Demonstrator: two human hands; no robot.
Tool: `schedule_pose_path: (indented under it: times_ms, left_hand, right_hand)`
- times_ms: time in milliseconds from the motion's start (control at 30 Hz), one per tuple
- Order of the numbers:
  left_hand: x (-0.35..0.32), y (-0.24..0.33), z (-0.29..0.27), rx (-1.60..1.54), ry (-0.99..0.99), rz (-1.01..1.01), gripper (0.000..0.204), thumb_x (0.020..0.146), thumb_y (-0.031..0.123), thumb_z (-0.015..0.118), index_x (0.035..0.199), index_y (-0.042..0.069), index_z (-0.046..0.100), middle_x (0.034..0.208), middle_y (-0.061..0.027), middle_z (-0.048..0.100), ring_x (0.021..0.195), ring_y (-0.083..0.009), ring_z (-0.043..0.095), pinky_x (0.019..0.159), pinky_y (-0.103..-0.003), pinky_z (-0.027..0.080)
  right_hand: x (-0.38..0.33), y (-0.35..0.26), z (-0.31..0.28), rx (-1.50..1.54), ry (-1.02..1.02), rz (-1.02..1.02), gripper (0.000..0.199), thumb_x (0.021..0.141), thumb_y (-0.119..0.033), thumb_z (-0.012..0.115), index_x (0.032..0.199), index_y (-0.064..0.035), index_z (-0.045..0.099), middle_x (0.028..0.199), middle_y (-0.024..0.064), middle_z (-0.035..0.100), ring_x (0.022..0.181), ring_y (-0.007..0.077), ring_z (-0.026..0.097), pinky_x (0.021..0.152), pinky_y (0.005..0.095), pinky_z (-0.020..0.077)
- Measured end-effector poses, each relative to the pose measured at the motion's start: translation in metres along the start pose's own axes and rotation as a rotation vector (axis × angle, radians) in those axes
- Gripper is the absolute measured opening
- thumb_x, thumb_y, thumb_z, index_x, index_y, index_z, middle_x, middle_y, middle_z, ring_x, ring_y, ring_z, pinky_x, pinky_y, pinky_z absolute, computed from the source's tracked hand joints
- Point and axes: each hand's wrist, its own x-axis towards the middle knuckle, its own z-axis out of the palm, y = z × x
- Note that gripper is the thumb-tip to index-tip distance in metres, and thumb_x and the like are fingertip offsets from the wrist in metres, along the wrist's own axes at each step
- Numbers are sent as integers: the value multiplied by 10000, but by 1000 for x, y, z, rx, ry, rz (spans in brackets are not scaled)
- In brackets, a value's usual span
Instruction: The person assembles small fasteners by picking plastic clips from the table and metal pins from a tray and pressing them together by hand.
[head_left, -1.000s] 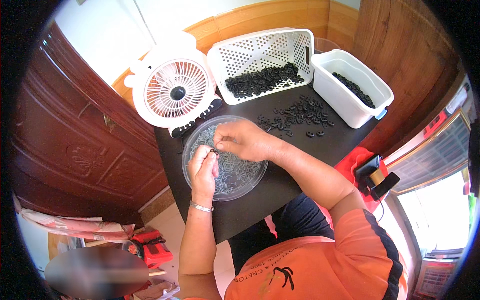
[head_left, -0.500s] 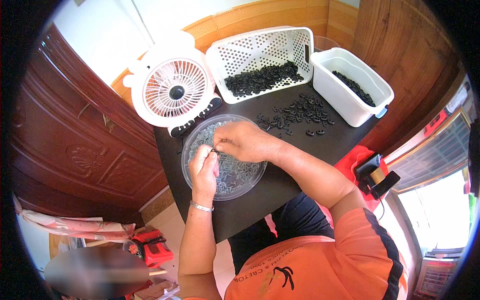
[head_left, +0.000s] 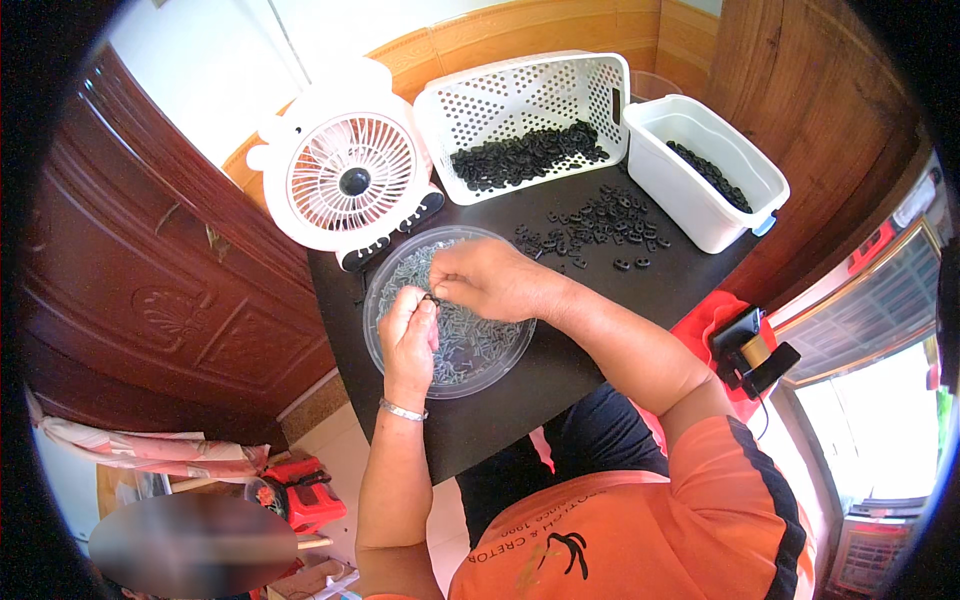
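Left hand (head_left: pixel 408 335) sits over the clear round plastic dish (head_left: pixel 385 345) of small grey metal clips (head_left: pixel 470 345), at the nine o'clock side of the black counter (head_left: pixel 520 390). Its fingertips are pinched together on a small dark piece (head_left: pixel 430 298). Right hand (head_left: pixel 490 280) meets it from three o'clock, its grip closed on the same piece, wrist arched, forearm crossing the dish.

Risk, as judged: the piece is tiny and held only at the fingertips; a slip would drop it among the clips, hard to recover.

White desk fan (head_left: pixel 345 175) stands at eleven o'clock. White perforated basket (head_left: pixel 525 120) at twelve holds black rings; loose black rings (head_left: pixel 600 225) lie near the white plastic tub (head_left: pixel 700 170) at one o'clock, where the forearm could sweep them off.
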Motion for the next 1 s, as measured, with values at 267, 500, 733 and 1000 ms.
schedule_pose_path:
  times_ms: [267, 500, 733, 1000]
  left_hand:
    - [-2, 0, 1, 37, -1, 28, 232, 917, 213, 488, 768, 35, 492, 592, 20, 451, 465, -38, 396, 422, -203, 319]
    - [-3, -2, 5, -24, 9, 23, 250, 918, 229, 486, 746, 49, 481, 574, 23, 434, 449, -43, 390, 415, -204, 319]
    - [-2, -2, 3, -165, 48, -65, 179, 902, 171, 485, 783, 37, 495, 584, 24, 417, 451, -45, 377, 410, -190, 323]
    - [0, -5, 3, -195, 49, -68, 151, 903, 152, 485, 788, 55, 493, 605, 26, 415, 459, -43, 371, 400, -193, 325]
  right_hand:
    - [0, -2, 4, -3, 11, 23, 122, 813, -143, 565, 814, -24, 537, 751, 160, 568, 729, 359, 550, 629, 412, 421]
    - [-1, 1, 9, -61, 9, 38, 171, 834, -191, 538, 784, -28, 546, 733, 164, 571, 721, 382, 552, 610, 424, 423]
    - [2, 4, 6, 53, 29, 140, 281, 892, -286, 514, 789, -30, 568, 693, 154, 586, 664, 327, 577, 621, 385, 448]
    - [-2, 3, 12, 138, 122, 45, 137, 835, -172, 598, 835, -35, 595, 726, 103, 605, 664, 246, 588, 623, 334, 458]
